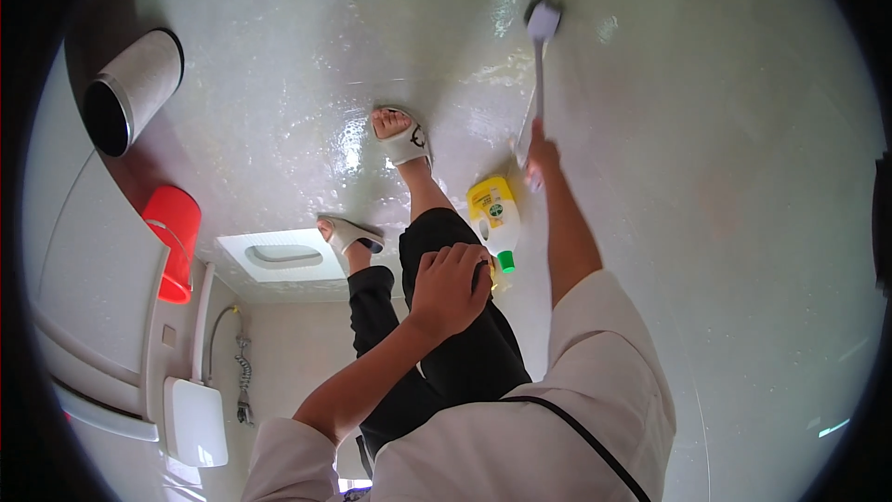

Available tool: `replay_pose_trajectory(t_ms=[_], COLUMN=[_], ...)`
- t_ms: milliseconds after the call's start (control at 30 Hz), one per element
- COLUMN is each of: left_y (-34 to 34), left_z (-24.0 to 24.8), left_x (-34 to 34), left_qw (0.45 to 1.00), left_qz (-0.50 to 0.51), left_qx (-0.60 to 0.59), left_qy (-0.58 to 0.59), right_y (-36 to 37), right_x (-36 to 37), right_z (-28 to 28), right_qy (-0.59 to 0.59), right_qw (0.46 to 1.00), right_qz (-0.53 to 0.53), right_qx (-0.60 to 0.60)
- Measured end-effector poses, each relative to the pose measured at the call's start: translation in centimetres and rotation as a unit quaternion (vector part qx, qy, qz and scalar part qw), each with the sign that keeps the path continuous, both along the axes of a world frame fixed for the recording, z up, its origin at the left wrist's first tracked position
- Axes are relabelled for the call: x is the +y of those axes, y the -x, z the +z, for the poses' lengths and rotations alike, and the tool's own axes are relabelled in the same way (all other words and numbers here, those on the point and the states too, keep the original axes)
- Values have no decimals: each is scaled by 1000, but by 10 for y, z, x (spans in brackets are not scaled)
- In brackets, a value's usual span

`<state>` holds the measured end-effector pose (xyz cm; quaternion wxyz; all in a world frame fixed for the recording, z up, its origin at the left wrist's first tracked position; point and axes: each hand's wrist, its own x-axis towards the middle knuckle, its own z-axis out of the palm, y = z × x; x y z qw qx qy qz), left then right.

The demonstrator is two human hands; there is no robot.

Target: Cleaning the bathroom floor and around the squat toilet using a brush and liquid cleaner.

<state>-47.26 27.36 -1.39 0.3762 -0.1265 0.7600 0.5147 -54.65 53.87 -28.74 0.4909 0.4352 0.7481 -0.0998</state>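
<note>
The left hand lies on the right knee, fingers bent and close together. The right hand is closed around the handle of a brush. A bottle stands upright beside the right leg. A squat toilet is set in the wet floor; a bucket and a bin stand near its left edge. Farthest out, the brush's head meets a pale seam.
</note>
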Motion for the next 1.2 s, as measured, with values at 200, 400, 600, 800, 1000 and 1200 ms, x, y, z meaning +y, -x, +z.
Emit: replay_pose_trajectory(t_ms=[200,400,600,800,1000,1200], left_y=[-18,-53,-106,-184,-309,-464], left_z=[1,1,3,2,-13,-26], left_x=[17,19,24,-1,-16,-36], left_qw=[999,999,986,987,975,958], left_qz=[-34,-12,156,94,181,283], left_qx=[-12,-33,32,128,65,-7], left_qy=[14,37,42,-23,-115,51], right_y=[-139,-103,-105,-183,-285,-339], right_x=[-68,-152,-179,-79,-40,-125], right_z=[6,-6,-20,-30,-23,-60], right_qy=[40,149,133,114,8,104], right_qw=[973,985,942,945,993,977], right_qz=[-223,-85,301,299,-122,138], right_qx=[-47,12,71,65,-2,122])
